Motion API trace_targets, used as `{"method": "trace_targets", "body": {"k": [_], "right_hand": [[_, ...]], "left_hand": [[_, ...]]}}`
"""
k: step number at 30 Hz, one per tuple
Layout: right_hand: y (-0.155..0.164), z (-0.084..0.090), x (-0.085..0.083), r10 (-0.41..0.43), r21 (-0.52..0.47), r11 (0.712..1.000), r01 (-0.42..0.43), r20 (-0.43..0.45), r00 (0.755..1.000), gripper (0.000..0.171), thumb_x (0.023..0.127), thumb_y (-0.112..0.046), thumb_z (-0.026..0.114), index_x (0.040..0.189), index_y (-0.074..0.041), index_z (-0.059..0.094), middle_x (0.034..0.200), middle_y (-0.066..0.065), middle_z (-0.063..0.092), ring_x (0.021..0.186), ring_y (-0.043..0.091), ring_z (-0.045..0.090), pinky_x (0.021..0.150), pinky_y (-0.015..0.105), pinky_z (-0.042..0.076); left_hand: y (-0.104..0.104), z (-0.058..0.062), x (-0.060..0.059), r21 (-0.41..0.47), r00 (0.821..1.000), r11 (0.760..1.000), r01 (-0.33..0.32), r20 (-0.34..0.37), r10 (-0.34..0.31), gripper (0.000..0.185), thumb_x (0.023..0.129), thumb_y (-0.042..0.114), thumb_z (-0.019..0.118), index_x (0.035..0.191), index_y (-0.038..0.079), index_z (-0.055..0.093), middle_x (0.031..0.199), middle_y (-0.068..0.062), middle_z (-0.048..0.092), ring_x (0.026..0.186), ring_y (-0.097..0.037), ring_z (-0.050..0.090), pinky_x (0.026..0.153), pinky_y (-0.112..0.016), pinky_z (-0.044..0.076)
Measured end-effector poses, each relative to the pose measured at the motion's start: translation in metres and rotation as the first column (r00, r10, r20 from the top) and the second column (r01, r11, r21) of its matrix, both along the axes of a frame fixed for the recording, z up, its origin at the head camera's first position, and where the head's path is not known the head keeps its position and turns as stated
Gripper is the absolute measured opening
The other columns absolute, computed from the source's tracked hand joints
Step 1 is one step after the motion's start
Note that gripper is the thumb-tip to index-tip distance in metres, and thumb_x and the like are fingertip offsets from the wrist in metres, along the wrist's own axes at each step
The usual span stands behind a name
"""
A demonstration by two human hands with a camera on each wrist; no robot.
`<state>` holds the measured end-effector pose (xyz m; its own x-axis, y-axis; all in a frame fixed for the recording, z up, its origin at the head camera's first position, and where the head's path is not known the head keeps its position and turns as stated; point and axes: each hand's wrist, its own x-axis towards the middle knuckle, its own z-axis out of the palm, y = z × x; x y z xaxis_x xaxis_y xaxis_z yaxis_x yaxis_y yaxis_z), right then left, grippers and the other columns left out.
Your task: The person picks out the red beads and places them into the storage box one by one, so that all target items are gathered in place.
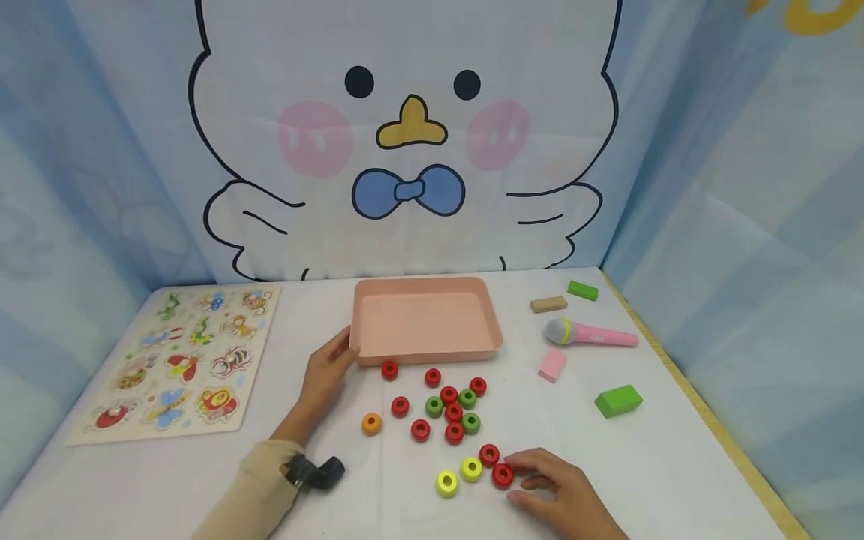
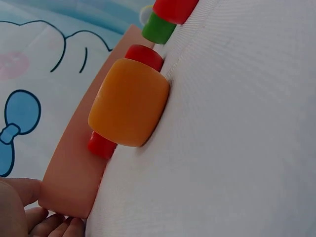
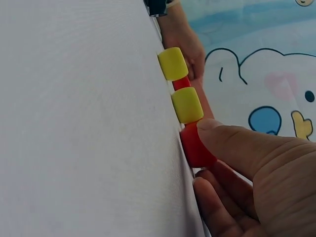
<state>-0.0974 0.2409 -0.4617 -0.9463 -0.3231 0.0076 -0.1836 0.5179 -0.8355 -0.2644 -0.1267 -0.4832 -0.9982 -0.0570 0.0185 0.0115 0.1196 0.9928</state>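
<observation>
At the front left corner of the pink tray (image 1: 424,358), my left hand (image 1: 327,369) grips the tray's edge; in the left wrist view the thumb (image 2: 24,190) lies on its end, with the fingers bent along the other side. My right hand (image 1: 556,491) has thumb and index finger on either side of a red bead (image 1: 502,476) on the table. In the right wrist view the thumb overlaps this bead (image 3: 196,147). Another red bead (image 1: 489,454) and two yellow beads (image 1: 471,469) lie just left of it.
Several red and green beads (image 1: 470,423) and one orange bead (image 1: 371,424) lie before the tray. An insect puzzle board (image 1: 253,375) is at left. On the right are a toy microphone (image 1: 601,335), green blocks (image 1: 618,401), a pink block (image 1: 552,365) and a tan block (image 1: 548,304).
</observation>
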Motion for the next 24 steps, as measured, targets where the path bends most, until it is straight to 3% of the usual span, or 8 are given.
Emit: {"method": "trace_targets", "body": {"k": [5,8,15,19,24], "right_hand": [[-0.006,0.000,-0.003,-0.032,0.048,0.998,0.035,-0.057,0.998,0.033,0.084,-0.030,0.078,0.113,-0.019,0.069,0.105,-0.005,0.065,0.080,0.008,0.061,0.073,0.024,0.056],[-0.008,-0.001,-0.003,-0.057,0.051,0.997,0.060,-0.045,0.997,0.028,0.084,-0.029,0.078,0.110,-0.021,0.071,0.104,-0.007,0.065,0.078,0.008,0.061,0.072,0.023,0.055],[-0.004,0.004,-0.007,-0.036,-0.004,0.999,0.036,-0.042,0.998,0.028,0.084,-0.028,0.078,0.111,-0.020,0.072,0.106,-0.005,0.067,0.085,0.010,0.065,0.077,0.025,0.057],[-0.002,0.010,-0.019,0.007,-0.040,0.999,-0.010,-0.087,0.996,0.029,0.084,-0.022,0.078,0.112,-0.014,0.072,0.106,-0.003,0.068,0.091,0.013,0.067,0.081,0.027,0.057],[0.003,0.020,-0.037,0.020,-0.045,0.999,-0.023,-0.059,0.998,0.033,0.085,-0.020,0.077,0.115,-0.010,0.071,0.109,-0.003,0.068,0.100,0.013,0.065,0.086,0.026,0.055]], "left_hand": [[0.000,0.000,-0.001,0.002,1.000,1.000,-0.008,-0.004,0.008,0.054,0.099,0.016,0.057,0.150,0.007,0.041,0.151,-0.008,0.042,0.139,-0.019,0.037,0.112,-0.032,0.034],[0.001,0.000,-0.001,0.005,1.000,1.000,-0.010,-0.005,0.010,0.054,0.099,0.015,0.057,0.149,0.006,0.041,0.151,-0.009,0.042,0.139,-0.021,0.037,0.112,-0.034,0.033],[0.000,0.002,0.000,-0.019,1.000,1.000,0.007,0.006,-0.007,0.054,0.100,0.020,0.057,0.150,0.009,0.041,0.151,-0.007,0.042,0.140,-0.020,0.036,0.112,-0.034,0.033],[-0.003,0.002,0.002,-0.020,1.000,1.000,0.014,0.015,-0.014,0.055,0.100,0.021,0.057,0.151,0.009,0.040,0.152,-0.007,0.041,0.140,-0.019,0.035,0.112,-0.035,0.034],[-0.002,0.001,0.001,-0.023,0.999,0.999,0.030,0.033,-0.029,0.056,0.100,0.022,0.058,0.151,0.010,0.039,0.152,-0.006,0.040,0.140,-0.020,0.035,0.112,-0.035,0.034]]}}
